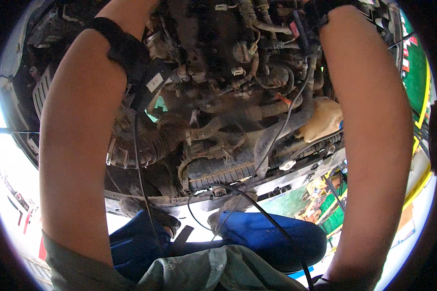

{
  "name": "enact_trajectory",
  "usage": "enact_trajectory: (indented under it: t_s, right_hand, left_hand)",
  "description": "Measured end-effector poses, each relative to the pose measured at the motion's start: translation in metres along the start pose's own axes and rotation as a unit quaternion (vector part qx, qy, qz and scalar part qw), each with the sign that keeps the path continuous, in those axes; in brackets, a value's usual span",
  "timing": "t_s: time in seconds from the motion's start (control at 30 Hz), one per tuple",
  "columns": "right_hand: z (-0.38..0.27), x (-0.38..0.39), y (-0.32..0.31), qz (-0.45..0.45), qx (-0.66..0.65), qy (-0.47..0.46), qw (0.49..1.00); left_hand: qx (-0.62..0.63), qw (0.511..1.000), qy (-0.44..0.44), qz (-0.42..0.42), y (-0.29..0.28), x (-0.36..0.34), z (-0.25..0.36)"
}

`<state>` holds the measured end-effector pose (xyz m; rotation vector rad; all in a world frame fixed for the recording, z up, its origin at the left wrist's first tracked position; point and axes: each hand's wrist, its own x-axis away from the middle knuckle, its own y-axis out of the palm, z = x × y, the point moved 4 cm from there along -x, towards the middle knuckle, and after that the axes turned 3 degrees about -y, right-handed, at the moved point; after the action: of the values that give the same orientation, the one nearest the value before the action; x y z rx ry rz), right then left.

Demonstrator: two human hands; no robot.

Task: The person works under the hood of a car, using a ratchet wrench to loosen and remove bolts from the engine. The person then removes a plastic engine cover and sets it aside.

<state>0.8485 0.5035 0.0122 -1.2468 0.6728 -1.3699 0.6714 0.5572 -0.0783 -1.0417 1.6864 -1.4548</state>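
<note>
Both my forearms, the left (pixel 77 126) and the right (pixel 369 106), reach up over an open engine bay and run out at the top edge. My hands lie beyond the picture, so what they hold or touch is hidden. Each wrist wears a black strap; a small black device (pixel 148 87) with a white label hangs at the left one, and thin cables (pixel 140 165) trail down from there. Between the arms is a dusty engine (pixel 204 63) with hoses and wiring. A ribbed air intake hose (pixel 150 143) sits nearest my left forearm, a yellowed plastic fluid tank (pixel 323 119) beside the right.
Along the front run a radiator (pixel 221 172), a curved rubber hose (pixel 267 140) and a pale metal crossmember (pixel 296 179). My blue-trousered legs (pixel 272 233) are below it. A black cable (pixel 272 218) loops across them. Green floor (pixel 332 213) and yellow rails (pixel 422 179) show at right.
</note>
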Motion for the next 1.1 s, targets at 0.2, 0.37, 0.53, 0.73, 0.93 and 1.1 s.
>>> enact_trajectory:
  t_s: [0.2, 0.37, 0.53, 0.73, 0.93, 1.1]
  right_hand:
    - [-0.003, -0.003, 0.003, -0.26, -0.272, -0.115, 0.919]
    - [0.007, 0.015, 0.022, -0.228, -0.487, 0.0, 0.843]
    - [-0.024, 0.024, 0.024, 0.287, -0.229, -0.401, 0.839]
    - [-0.05, 0.071, 0.022, 0.422, -0.166, -0.253, 0.854]
    - [-0.08, 0.085, 0.028, 0.284, -0.345, 0.007, 0.895]
    - [-0.081, 0.096, 0.034, 0.159, -0.54, 0.184, 0.805]
  left_hand:
    - [0.071, 0.982, -0.171, 0.03, 0.0, 0.004, 0.003]
    - [0.137, 0.983, -0.093, 0.082, 0.003, 0.004, -0.012]
    - [0.122, 0.992, -0.033, -0.017, 0.015, 0.0, -0.021]
    - [0.168, 0.975, 0.0, 0.143, -0.006, 0.018, -0.016]
    - [0.166, 0.985, 0.037, 0.043, 0.012, 0.01, -0.017]
    - [0.445, 0.888, -0.105, -0.042, 0.041, -0.002, -0.024]
